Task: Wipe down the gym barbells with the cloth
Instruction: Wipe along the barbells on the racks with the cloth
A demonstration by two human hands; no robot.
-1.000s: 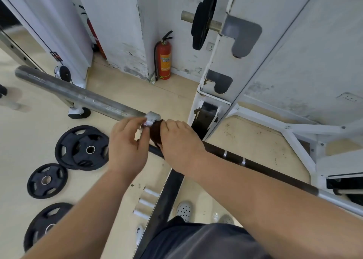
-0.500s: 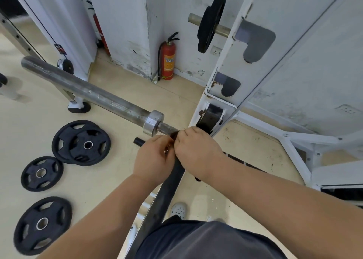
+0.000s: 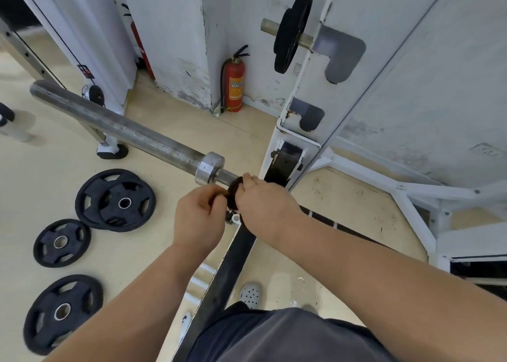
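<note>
A steel barbell (image 3: 123,129) runs from the far left down to the middle, its thick sleeve ending in a silver collar (image 3: 210,168). Just right of the collar a dark cloth (image 3: 233,190) is wrapped round the thin shaft. My right hand (image 3: 263,205) grips the cloth and the shaft from the right. My left hand (image 3: 199,216) has its fingers curled and pinches the cloth's near edge. The shaft to the right of my hands is hidden by my right forearm.
Several black weight plates (image 3: 116,199) lie on the floor at the left. A white rack upright (image 3: 296,142) stands just behind my hands, with a plate (image 3: 292,32) on a peg above. A red fire extinguisher (image 3: 236,83) is against the wall. A dark bench rail (image 3: 227,273) runs below.
Both hands slid with the cloth from the collar rightward onto the thin shaft, baring the collar. My left hand dropped lower beside my right.
</note>
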